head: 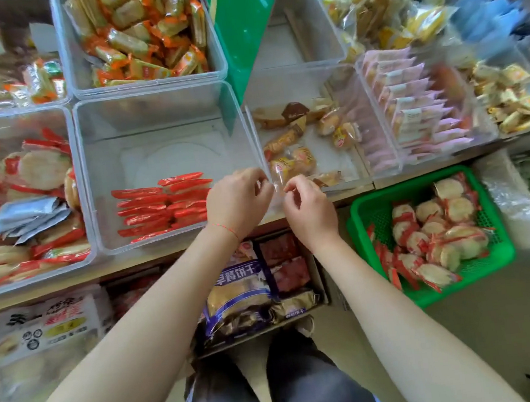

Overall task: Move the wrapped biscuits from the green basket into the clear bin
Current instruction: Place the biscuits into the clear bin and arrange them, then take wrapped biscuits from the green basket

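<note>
Head view. Your left hand and right hand meet over the front edge of the surface, just beside each other at the near right corner of the clear bin. The fingers of both hands are curled, with thumb and fingertips drawn together around a piece of clear wrapping film between them. The film is transparent and blurred, so you cannot tell for certain whether each hand actually pinches it or only touches it. A thin red thread circles your left wrist.

The clear bin stands at the front edge of the surface, centre-left. It holds a double row of wrapped biscuits on edge, red wrapper seams up, against its near wall; the far half of its floor is bare.

The green basket sits below the front edge of the surface, to the right of your right forearm. It holds a loose pile of round biscuits in red-trimmed wrappers.

A neighbouring bin just right of the clear bin holds a few bread packs. Large snack bags lie under the surface between your forearms.
</note>
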`<state>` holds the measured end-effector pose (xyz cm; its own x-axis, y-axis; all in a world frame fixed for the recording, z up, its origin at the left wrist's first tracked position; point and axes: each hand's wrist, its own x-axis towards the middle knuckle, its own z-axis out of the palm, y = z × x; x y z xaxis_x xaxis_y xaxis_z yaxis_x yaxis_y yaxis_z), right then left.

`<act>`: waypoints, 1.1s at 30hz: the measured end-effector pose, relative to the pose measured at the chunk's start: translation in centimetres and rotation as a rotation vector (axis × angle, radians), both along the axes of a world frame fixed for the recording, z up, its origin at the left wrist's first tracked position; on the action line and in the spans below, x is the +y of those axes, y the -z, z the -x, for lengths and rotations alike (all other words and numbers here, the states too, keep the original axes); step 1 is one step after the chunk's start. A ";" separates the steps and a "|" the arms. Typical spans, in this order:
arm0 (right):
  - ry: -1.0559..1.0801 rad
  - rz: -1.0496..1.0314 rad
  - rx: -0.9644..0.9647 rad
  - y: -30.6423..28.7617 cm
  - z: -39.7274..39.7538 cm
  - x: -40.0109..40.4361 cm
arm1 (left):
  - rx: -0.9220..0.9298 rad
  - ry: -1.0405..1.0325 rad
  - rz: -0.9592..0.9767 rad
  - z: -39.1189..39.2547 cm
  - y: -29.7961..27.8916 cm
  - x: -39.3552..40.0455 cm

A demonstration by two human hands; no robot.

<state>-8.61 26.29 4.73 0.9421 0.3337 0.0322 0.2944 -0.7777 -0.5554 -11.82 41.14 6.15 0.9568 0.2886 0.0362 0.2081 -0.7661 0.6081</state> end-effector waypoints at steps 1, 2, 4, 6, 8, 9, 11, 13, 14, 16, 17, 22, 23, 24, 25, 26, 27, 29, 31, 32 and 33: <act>0.017 0.017 0.026 0.5 -0.2 -2.1 | 0.031 0.049 -0.019 -0.3 0.2 -1.9; 0.030 0.032 0.055 1.1 -0.5 -4.1 | 0.076 0.103 -0.041 -0.7 0.4 -3.8; 0.056 0.073 0.135 2.5 -1.7 -8.3 | 0.213 0.215 -0.062 -1.7 1.1 -8.0; 0.062 0.126 0.223 4.1 -3.5 -12.7 | 0.387 0.321 -0.049 -3.3 2.2 -12.4; 0.050 0.156 0.288 5.9 -5.6 -17.4 | 0.511 0.376 -0.015 -5.6 3.6 -16.9; 0.041 0.166 0.311 6.8 -6.8 -19.7 | 0.545 0.370 0.010 -6.9 4.3 -19.2; 0.000 0.191 0.369 8.5 -9.8 -24.6 | 0.584 0.305 0.061 -9.5 5.6 -23.9; -0.051 0.256 0.445 9.6 -12.9 -29.5 | 0.600 0.224 0.117 -12.0 6.7 -28.7; -0.084 0.300 0.478 10.1 -14.3 -31.9 | 0.618 0.186 0.162 -13.0 7.4 -31.2; -0.091 0.373 0.512 10.6 -16.8 -36.8 | 0.689 0.138 0.263 -14.5 8.4 -35.7; -0.062 0.409 0.525 10.8 -17.8 -39.2 | 0.737 0.137 0.296 -15.2 9.0 -37.7; 0.115 0.572 0.404 11.9 -21.6 -47.7 | 0.872 0.096 0.362 -17.6 10.6 -43.8; 0.140 0.584 0.353 12.2 -22.1 -48.6 | 0.881 0.069 0.369 -18.0 10.7 -44.6; 0.164 0.576 0.335 12.5 -22.6 -49.4 | 0.893 0.043 0.377 -18.4 10.8 -45.2; 0.180 0.553 0.342 12.8 -22.9 -50.1 | 0.904 0.027 0.380 -18.8 10.8 -45.8; 0.176 0.528 0.362 13.2 -23.2 -50.6 | 0.910 0.014 0.378 -19.1 10.9 -46.2; 0.152 0.516 0.383 13.4 -23.5 -50.8 | 0.908 0.002 0.369 -19.4 10.8 -46.6; 0.087 0.518 0.400 13.7 -24.0 -51.0 | 0.889 -0.036 0.370 -19.9 10.7 -47.2; 0.063 0.549 0.394 13.9 -24.2 -50.8 | 0.882 -0.086 0.432 -20.0 10.6 -47.8; 0.057 0.578 0.388 13.9 -24.1 -50.5 | 0.885 -0.104 0.461 -20.0 10.6 -48.1; 0.055 0.608 0.387 14.0 -23.9 -50.2 | 0.887 -0.113 0.482 -20.0 10.6 -48.3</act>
<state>15.26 -23.94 -9.26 0.8641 0.1384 -0.4839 0.1160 -0.9903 -0.0761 8.17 -7.17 -4.45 0.5483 0.1755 -0.8177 0.7904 -0.4281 0.4381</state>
